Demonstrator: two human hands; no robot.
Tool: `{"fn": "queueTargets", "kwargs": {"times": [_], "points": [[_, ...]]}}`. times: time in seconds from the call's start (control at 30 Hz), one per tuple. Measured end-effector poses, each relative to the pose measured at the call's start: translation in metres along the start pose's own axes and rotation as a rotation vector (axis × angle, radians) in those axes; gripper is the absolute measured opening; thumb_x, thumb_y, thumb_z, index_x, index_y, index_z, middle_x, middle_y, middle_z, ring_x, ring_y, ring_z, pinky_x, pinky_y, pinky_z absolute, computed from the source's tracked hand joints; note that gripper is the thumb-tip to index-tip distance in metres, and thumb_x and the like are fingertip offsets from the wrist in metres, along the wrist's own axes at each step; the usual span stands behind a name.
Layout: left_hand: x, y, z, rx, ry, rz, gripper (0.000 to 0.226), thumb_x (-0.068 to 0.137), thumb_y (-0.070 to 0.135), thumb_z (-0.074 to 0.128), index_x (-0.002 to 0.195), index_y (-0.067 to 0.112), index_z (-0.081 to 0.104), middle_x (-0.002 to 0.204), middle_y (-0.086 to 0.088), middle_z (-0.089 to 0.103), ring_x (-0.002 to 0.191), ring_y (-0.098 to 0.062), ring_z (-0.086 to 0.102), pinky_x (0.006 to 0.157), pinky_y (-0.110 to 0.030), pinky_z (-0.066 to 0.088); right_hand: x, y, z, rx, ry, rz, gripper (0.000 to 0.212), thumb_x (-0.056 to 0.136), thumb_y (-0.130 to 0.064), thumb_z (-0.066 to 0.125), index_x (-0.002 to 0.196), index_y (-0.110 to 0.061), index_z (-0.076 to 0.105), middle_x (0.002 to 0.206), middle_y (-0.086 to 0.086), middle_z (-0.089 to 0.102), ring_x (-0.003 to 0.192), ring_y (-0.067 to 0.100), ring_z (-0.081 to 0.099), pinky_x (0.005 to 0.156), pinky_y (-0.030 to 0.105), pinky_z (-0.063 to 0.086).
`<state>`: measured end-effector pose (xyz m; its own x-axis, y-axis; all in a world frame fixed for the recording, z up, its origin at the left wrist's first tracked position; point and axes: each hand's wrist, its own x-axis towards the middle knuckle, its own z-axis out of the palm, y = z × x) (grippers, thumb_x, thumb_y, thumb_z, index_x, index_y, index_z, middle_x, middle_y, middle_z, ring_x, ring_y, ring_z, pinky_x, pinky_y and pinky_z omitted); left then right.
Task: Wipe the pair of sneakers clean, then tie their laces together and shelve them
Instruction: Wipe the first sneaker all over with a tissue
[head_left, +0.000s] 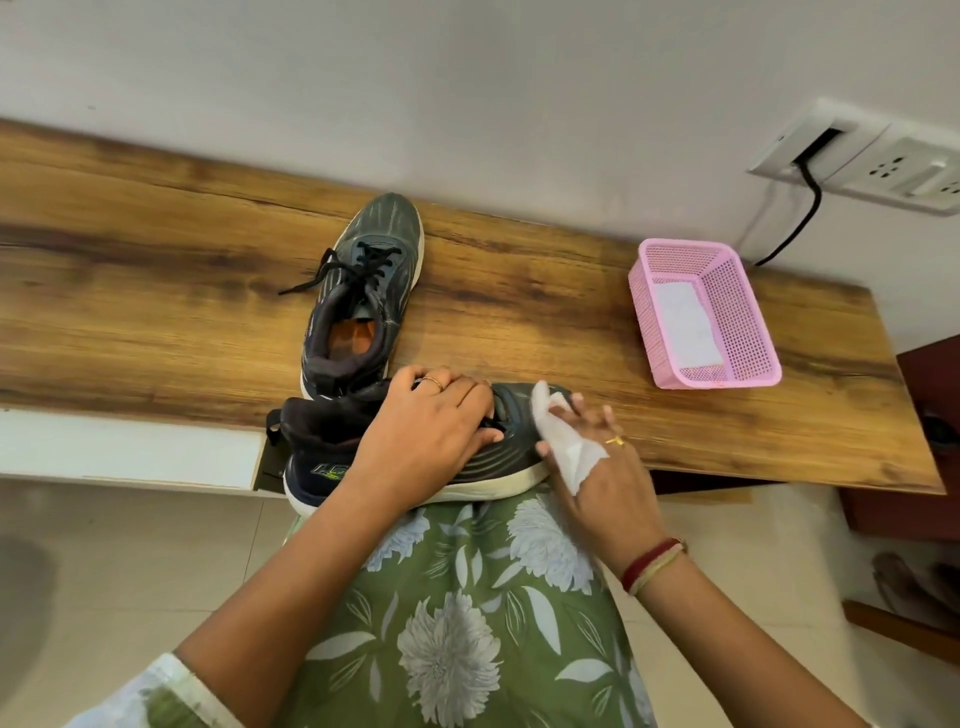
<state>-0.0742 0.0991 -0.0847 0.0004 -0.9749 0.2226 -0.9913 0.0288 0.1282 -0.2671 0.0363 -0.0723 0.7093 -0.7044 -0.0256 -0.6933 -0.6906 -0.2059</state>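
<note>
Wood counter (156, 234) against white wall. Near sneaker (498, 457) sits at the front edge, long axis along that edge, toe right, heel left. Left hand (426, 421) grips it over the laces. Right hand (608, 467) pinches a white wipe (566, 447) at the toe. Best to keep the shoe pinned and wipe toe to heel, including the sole rim. Far sneaker (384, 228) points toe to the wall.
</note>
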Motion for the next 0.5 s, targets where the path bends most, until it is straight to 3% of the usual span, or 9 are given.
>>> {"fn": "queueTargets", "kwargs": {"times": [0.13,0.27,0.37,0.5], "points": [[-0.002,0.0,0.002,0.021,0.009,0.017,0.039,0.092,0.049,0.036,0.097,0.017,0.057,0.101,0.001,0.066,0.093,-0.021,0.059,0.081,-0.039,0.039,-0.006,-0.01,0.006,0.045,-0.006,0.005,0.064,0.1,-0.048,0.02,0.134,-0.001,0.047,0.137,0.012,0.05,0.134,0.015,0.034,0.116,0.027,0.012],[0.0,0.0,0.002,0.024,0.016,0.013,0.038,0.091,0.049,0.036,0.093,0.018,0.057,0.097,0.002,0.066,0.09,-0.021,0.059,0.079,-0.039,0.04,-0.003,-0.005,0.006,0.087,0.017,0.052,0.069,0.099,-0.052,0.013,0.136,-0.004,0.047,0.14,0.009,0.047,0.136,0.012,0.03,0.116,0.029,0.013],[0.001,-0.001,0.002,0.038,0.004,0.022,0.039,0.091,0.049,0.034,0.091,0.018,0.057,0.091,0.002,0.065,0.088,-0.021,0.059,0.076,-0.039,0.044,-0.007,-0.014,0.009,0.171,-0.007,0.043,0.069,0.098,-0.054,0.018,0.138,-0.004,0.043,0.142,0.007,0.043,0.135,0.006,0.025,0.115,0.022,0.011],[0.002,0.0,0.002,0.032,0.016,0.011,0.038,0.091,0.05,0.034,0.089,0.019,0.056,0.09,0.003,0.065,0.088,-0.02,0.059,0.077,-0.039,0.043,0.0,0.0,-0.007,0.08,-0.013,-0.012,0.068,0.099,-0.05,0.013,0.129,-0.005,0.053,0.129,0.012,0.058,0.125,0.021,0.05,0.114,0.024,0.015]]}}
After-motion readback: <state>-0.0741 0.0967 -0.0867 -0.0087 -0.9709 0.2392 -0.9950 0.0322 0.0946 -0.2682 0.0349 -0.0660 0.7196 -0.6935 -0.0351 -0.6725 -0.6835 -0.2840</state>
